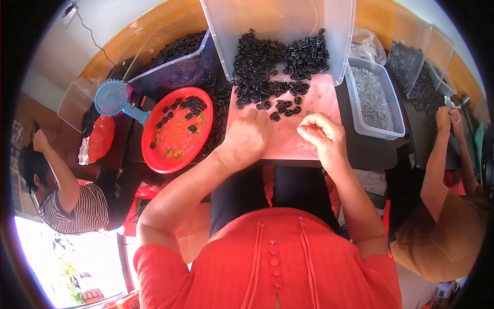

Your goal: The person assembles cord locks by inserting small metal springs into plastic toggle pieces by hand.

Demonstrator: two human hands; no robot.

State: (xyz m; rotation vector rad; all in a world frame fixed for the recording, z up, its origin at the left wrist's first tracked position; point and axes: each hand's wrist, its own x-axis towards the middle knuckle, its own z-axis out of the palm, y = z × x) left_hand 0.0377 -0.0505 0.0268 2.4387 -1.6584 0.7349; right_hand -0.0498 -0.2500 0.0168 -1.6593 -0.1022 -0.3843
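Observation:
My left hand (pixel 248 135) is closed with its knuckles up, over the pink sheet (pixel 293 147) in front of me. Its fingertips are turned down and hidden, close to the nearest black oval pieces (pixel 282 105). To its right, my right hand (pixel 325 135) has thumb and forefinger pinched together above the same sheet. Whatever is in that pinch is too small to make out. Beyond both hands, a big heap of black pieces with holes (pixel 257 62) spills out of a clear plastic bin (pixel 278 15) tipped toward me.
A red round tray (pixel 175 149) with some black pieces stands left, beside a blue handheld fan (pixel 112 98). On the right is a clear box (pixel 378 131) of small silvery parts. Co-workers sit at both sides, a striped shirt (pixel 77 206) left and a brown top (pixel 437 237) right.

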